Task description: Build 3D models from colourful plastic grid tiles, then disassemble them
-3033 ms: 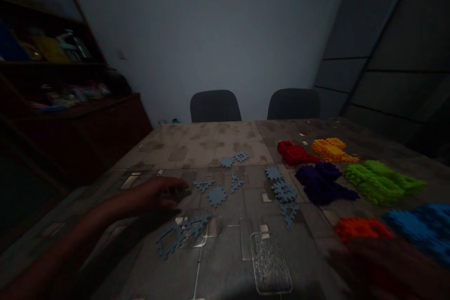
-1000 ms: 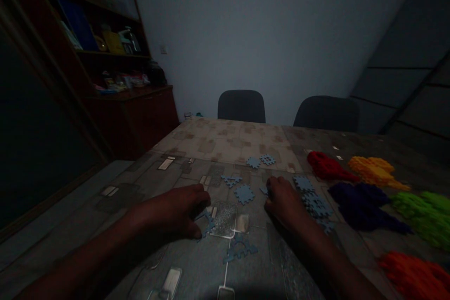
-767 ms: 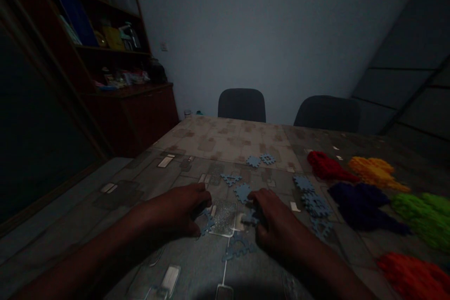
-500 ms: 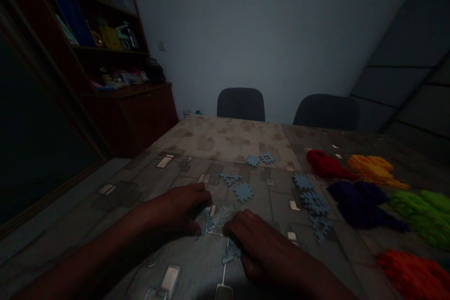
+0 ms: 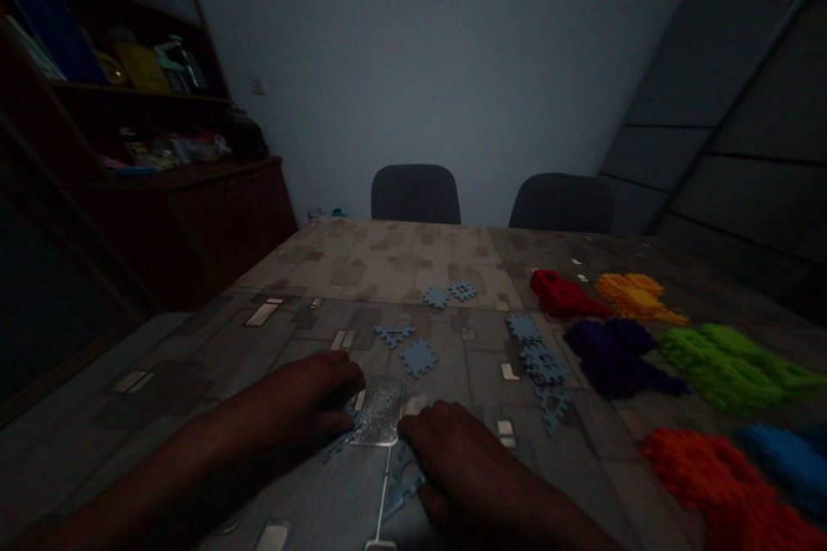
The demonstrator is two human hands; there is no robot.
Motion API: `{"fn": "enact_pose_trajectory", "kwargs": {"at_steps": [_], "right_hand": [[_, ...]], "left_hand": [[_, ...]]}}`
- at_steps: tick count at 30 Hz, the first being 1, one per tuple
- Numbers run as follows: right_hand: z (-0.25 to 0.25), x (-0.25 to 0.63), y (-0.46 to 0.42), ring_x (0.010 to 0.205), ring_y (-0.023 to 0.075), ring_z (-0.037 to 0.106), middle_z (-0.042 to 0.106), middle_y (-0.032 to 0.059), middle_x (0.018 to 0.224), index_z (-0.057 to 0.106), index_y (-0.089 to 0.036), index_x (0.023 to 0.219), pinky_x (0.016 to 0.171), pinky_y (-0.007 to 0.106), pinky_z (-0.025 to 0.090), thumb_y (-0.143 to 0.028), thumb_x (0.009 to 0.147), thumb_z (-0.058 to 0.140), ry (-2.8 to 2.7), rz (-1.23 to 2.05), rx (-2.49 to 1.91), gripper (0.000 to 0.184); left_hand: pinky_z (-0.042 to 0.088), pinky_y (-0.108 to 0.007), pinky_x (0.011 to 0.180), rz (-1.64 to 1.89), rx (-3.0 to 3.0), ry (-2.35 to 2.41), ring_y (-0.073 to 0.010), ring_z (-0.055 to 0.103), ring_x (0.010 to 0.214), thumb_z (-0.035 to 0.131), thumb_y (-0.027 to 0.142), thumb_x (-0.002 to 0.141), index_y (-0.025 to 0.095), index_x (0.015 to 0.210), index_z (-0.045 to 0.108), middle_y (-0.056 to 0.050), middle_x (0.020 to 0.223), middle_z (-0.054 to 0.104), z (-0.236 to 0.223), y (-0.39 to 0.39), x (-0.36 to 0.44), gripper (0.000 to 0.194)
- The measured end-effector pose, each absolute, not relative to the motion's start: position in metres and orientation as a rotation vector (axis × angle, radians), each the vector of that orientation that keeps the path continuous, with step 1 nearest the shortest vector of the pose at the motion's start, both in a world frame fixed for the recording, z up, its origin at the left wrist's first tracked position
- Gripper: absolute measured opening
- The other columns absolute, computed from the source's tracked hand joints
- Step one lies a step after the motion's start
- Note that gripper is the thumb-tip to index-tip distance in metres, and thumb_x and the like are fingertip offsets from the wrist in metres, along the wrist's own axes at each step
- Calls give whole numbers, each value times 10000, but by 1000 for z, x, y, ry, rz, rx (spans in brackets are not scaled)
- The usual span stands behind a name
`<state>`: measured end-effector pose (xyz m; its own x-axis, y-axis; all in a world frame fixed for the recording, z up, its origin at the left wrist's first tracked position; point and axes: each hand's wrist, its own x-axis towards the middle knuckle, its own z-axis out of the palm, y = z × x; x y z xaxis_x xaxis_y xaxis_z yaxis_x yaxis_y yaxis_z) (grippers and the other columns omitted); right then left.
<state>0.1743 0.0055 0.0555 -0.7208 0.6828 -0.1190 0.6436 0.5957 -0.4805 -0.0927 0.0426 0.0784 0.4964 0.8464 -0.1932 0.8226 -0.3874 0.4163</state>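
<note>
My left hand (image 5: 310,400) rests low over the table, fingers curled and thumb drawn in, around a grey-blue toothed interlocking piece (image 5: 337,445) that it mostly covers. To its right, my right hand (image 5: 462,456) is closed over the edge of another grey-blue interlocking piece (image 5: 407,475), which has a curved cut-out. Just beyond the hands lie a square toothed piece (image 5: 419,358) and a triangular one (image 5: 394,334). Farther off are a solid piece (image 5: 436,297) and a piece with openings (image 5: 462,290). The room is dim and fine detail is lost.
More grey-blue pieces (image 5: 544,363) form a row to the right. Beyond them sit piles of red (image 5: 562,294), yellow (image 5: 633,295), dark purple (image 5: 620,355), green (image 5: 727,366), orange (image 5: 707,469) and blue pieces (image 5: 792,461). Two chairs (image 5: 415,194) stand behind the patterned table (image 5: 303,263).
The view has swung right, so everything sits farther left. My left fingers and thumb have come closer together over their piece. More of the piece by my right hand shows.
</note>
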Motion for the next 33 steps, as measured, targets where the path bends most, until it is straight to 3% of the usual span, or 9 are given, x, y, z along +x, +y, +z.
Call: {"fn": "enact_pose_trajectory", "kwargs": {"at_steps": [8,13,18,25,33], "right_hand": [[57,240,-8,1137,287,562,649,126,1232,604,-171,1293,1010,405,407,-84,753,555,-2511,606,-1509,549],[46,294,-5,1133,278,582,653,144,1228,630,-174,1244,993,409,443,-94,827,500,-2225,299,-1659,444],[35,312,5,1093,265,593,665,131,1183,639,-180,1216,964,399,448,-87,828,508,-2219,265,-1625,420],[24,319,11,1029,252,596,684,116,1136,667,-196,1142,919,373,430,-86,877,450,-2188,264,-1645,360],[20,317,5,874,237,566,637,93,932,569,-194,911,767,324,414,-47,826,357,-1887,315,-1910,272]], "left_hand": [[460,-320,899,215,2302,1085,-205,596,1007,530,270,968,273,1078,621,-19,1105,639,74,26,-57,143],[462,-331,946,281,2265,945,-196,589,1053,567,183,928,274,1105,614,-19,1142,629,68,17,-23,205],[440,-340,986,406,2291,842,-200,569,1095,647,118,850,262,1063,618,-15,1139,634,53,27,30,259],[451,-369,943,424,2340,875,-245,589,1069,755,252,793,260,1155,610,-29,1141,659,28,41,92,391],[431,-382,873,353,2336,1047,-265,592,1023,820,337,745,246,1032,573,-34,1098,657,31,41,115,389]]}}
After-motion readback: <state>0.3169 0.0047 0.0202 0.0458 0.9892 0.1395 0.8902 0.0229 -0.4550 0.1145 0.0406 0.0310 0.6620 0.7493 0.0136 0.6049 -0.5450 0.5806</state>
